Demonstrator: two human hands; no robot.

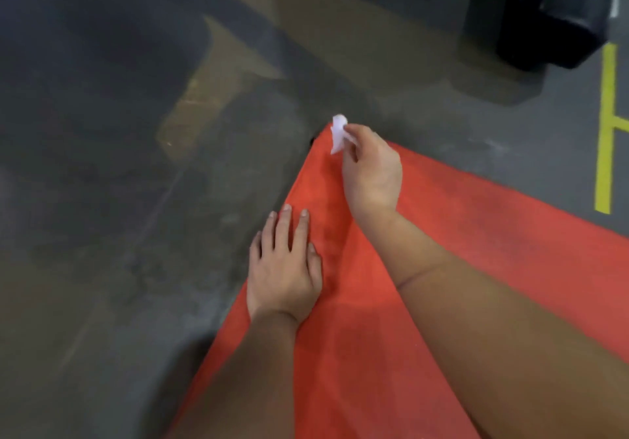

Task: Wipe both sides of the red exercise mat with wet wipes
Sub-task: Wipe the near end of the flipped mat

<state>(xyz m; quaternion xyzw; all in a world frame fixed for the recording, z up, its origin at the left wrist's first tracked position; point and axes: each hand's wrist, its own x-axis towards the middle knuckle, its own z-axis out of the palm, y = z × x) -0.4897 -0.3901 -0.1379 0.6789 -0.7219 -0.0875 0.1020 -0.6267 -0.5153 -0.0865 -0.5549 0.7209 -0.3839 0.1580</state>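
Observation:
The red exercise mat (493, 234) lies flat on the grey floor, its far corner pointing away from me near the frame's middle. My left hand (284, 265) rests flat with straight fingers on the mat's left edge, partly over the floor. My right hand (371, 169) hovers over the far corner and pinches a small crumpled white wet wipe (338, 133) between thumb and fingertips. The wipe hangs just above the mat's tip. Both bare forearms cross the lower part of the mat.
Grey concrete floor (119, 200) with brownish worn patches surrounds the mat. Yellow tape lines (606, 125) run along the floor at the right. A black bulky object (551, 12) stands at the top right.

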